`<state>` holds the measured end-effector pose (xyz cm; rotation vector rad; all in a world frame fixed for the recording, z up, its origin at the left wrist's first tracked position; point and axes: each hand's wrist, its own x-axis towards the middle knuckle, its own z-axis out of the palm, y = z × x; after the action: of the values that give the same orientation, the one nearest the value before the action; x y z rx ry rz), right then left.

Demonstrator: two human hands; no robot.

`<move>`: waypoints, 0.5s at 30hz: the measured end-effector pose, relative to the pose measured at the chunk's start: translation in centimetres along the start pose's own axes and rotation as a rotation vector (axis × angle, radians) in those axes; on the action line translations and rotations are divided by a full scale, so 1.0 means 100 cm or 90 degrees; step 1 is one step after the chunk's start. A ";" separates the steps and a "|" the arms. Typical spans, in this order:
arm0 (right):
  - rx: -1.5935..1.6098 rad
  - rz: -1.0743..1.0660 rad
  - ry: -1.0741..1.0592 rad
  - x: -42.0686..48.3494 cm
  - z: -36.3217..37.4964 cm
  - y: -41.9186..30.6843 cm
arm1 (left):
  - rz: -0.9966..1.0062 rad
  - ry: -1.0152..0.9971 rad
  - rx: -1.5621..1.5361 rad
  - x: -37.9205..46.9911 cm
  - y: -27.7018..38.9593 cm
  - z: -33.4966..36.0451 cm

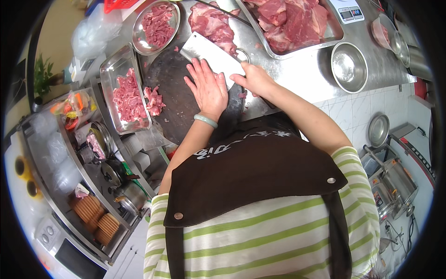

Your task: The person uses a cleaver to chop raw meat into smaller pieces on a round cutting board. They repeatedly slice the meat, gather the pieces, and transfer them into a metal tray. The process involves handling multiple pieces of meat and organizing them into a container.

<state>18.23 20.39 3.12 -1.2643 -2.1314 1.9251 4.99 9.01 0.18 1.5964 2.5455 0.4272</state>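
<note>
My right hand (pixel 256 78) grips the handle of a wide Chinese cleaver (pixel 210 54). Its blade is held above the far side of a round dark chopping block (pixel 167 76). My left hand (pixel 208 87), with a pale bangle at the wrist, is spread over the block, palm down. Its fingertips overlap the blade in view; I cannot tell whether they press on it. A small pile of cut raw meat (pixel 153 101) lies at the block's left edge. Beyond the blade is a large piece of raw meat (pixel 212 26), partly hidden by the cleaver.
Left of the block stands a steel tray (pixel 125 129) of cut meat, with an oval steel dish (pixel 136 40) of meat strips behind it. A deep tray (pixel 278 57) of large meat pieces, a kitchen scale (pixel 348 12) and a steel bowl (pixel 349 68) are to the right.
</note>
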 end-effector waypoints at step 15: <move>-0.126 -0.054 0.052 -0.045 0.002 0.036 | -0.024 -0.013 0.007 0.002 0.004 -0.003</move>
<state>23.11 17.43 2.31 -1.2330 -2.3412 1.6355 5.17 9.31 0.54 1.5452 2.5639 0.3916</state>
